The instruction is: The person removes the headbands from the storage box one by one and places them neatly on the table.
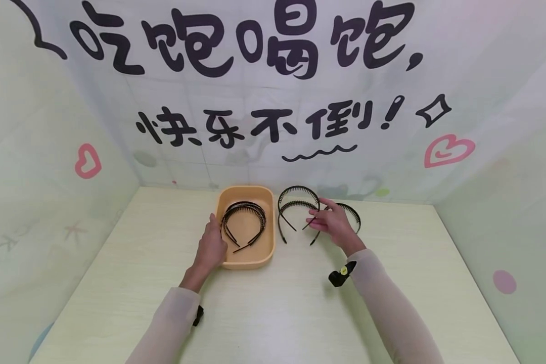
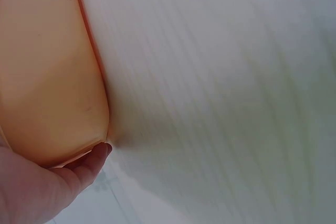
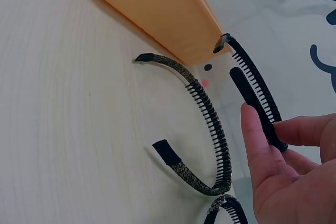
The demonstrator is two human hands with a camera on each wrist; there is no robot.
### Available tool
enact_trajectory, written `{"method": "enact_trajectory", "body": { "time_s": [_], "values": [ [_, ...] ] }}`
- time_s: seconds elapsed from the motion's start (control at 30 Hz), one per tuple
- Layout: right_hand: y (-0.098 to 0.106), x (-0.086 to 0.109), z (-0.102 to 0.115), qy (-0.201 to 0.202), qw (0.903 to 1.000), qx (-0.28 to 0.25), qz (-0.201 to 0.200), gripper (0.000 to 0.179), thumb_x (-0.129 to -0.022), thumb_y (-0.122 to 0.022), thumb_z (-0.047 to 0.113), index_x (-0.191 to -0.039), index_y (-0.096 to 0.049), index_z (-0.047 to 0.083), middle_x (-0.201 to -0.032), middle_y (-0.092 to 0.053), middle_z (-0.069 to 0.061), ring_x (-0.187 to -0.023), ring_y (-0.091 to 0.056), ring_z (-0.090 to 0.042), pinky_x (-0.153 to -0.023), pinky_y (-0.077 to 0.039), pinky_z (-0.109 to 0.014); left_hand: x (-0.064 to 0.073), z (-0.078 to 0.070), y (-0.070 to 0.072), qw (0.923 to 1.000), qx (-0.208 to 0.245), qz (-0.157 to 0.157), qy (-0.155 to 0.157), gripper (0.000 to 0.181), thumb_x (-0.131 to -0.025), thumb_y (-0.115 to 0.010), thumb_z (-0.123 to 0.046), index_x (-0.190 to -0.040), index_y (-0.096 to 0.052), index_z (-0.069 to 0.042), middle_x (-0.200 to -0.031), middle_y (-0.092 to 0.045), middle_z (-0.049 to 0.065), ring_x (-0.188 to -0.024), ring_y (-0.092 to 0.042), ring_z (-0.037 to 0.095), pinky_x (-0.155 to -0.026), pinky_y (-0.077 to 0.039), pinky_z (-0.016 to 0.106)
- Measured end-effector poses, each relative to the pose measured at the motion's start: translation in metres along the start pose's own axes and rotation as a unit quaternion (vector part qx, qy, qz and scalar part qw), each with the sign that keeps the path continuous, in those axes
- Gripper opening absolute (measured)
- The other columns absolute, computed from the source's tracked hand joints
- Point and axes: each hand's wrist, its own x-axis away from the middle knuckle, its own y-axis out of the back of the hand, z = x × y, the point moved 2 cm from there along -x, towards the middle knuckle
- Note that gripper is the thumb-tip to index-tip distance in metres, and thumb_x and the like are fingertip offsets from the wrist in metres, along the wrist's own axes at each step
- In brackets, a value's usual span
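My left hand [image 1: 213, 242] grips the left side of an orange plastic tray [image 1: 255, 261], its fingers curled round the edge in the left wrist view. Inside the tray lie several black headbands [image 1: 244, 203], overlapping each other. With thumb and fingers my right hand [image 1: 336, 225] pinches one side of a black toothed headband [image 3: 257, 85], held up off the table to the right of the tray. Below it on the table is a second headband [image 3: 212, 116], toothed with speckled ends. A third headband [image 1: 357, 216] lies farther right, partly hidden behind my right hand.
The pale wooden table [image 1: 273, 313] meets a printed cloth wall [image 1: 255, 172] right behind the tray and headbands. More cloth walls rise at the left and right. Small black wrist cameras [image 1: 341, 274] are strapped at both sleeves.
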Motion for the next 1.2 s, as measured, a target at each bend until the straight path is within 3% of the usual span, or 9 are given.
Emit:
{"method": "enact_trajectory", "body": {
  "time_s": [0.13, 0.27, 0.5, 1.2],
  "values": [
    [0.008, 0.001, 0.001, -0.007, 0.9999, 0.009, -0.009, 0.061, -0.087, -0.052, -0.001, -0.141, -0.029, 0.014, -0.118, -0.055, -0.023, -0.099, -0.057, -0.036, -0.071, -0.051, -0.034, 0.0, 0.0, 0.001, 1.0, -0.003, -0.002, -0.005, 0.074, -0.083, -0.04, 0.004, -0.141, 0.005, 0.006, -0.133, -0.029, 0.034, -0.099, -0.05, 0.041, -0.073, -0.045, 0.047],
    [0.017, 0.0, 0.0, -0.005, 0.9999, 0.009, -0.011, 0.06, -0.086, -0.054, -0.001, -0.14, -0.031, 0.012, -0.104, -0.063, -0.017, -0.095, -0.06, -0.034, -0.071, -0.051, -0.033, 0.0, 0.0, 0.0, 1.0, -0.002, -0.005, -0.005, 0.072, -0.083, -0.04, 0.004, -0.141, 0.002, 0.007, -0.132, -0.03, 0.034, -0.101, -0.049, 0.042, -0.075, -0.045, 0.049],
    [0.031, 0.0, -0.001, -0.014, 0.9996, 0.016, -0.021, 0.058, -0.086, -0.056, 0.002, -0.138, -0.033, 0.012, -0.119, -0.051, -0.028, -0.098, -0.058, -0.035, -0.08, -0.047, -0.041, 0.0, 0.0, 0.001, 1.0, 0.007, -0.003, -0.006, 0.073, -0.083, -0.038, 0.003, -0.141, 0.006, 0.005, -0.133, -0.028, 0.034, -0.105, -0.047, 0.044, -0.079, -0.043, 0.051],
    [0.077, 0.007, 0.001, -0.029, 0.9983, 0.013, -0.049, 0.062, -0.087, -0.053, 0.001, -0.142, -0.024, 0.008, -0.124, -0.05, -0.025, -0.088, -0.064, -0.025, -0.075, -0.051, -0.032, -0.002, 0.002, 0.0, 0.9999, 0.008, -0.009, -0.006, 0.072, -0.082, -0.039, 0.003, -0.141, 0.002, 0.007, -0.132, -0.03, 0.034, -0.106, -0.046, 0.045, -0.081, -0.042, 0.052]
  ]
}}
